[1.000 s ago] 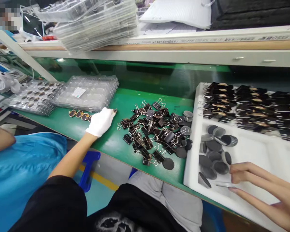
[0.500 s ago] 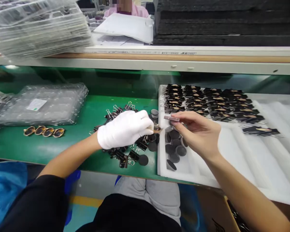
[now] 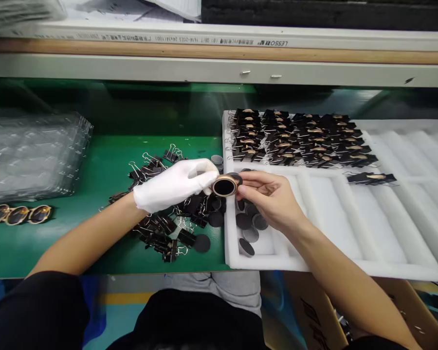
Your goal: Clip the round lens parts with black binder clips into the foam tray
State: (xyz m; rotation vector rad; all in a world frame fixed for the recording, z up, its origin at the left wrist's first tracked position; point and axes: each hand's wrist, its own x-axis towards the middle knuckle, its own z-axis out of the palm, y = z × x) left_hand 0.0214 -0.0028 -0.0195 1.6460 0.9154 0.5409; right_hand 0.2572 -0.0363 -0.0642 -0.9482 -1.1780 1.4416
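My left hand (image 3: 177, 184), in a white glove, pinches a round gold-rimmed frame (image 3: 214, 189) with a dark face; its kind is hard to tell. The bare fingers of my right hand (image 3: 272, 197) close on a dark round disc (image 3: 235, 178) at the frame's right side, partly behind it. Both hands meet above the left edge of a white foam tray (image 3: 230, 233). Below my left hand, black binder clips (image 3: 156, 226) are heaped on the green table. Loose dark discs (image 3: 251, 235) lie in the tray's near left compartment.
Rows of binder clips clamped on gold-edged pieces (image 3: 282, 141) fill the tray's back left; one clamped piece (image 3: 372, 179) lies apart. Clear plastic trays (image 3: 32, 155) are stacked at left, gold-rimmed round lenses (image 3: 18, 215) before them. A shelf rail (image 3: 149, 65) crosses behind.
My hands have come together, bringing the disc to the gold-rimmed frame. The frame has turned from edge-on to face me. The view has tilted down and shifted right.
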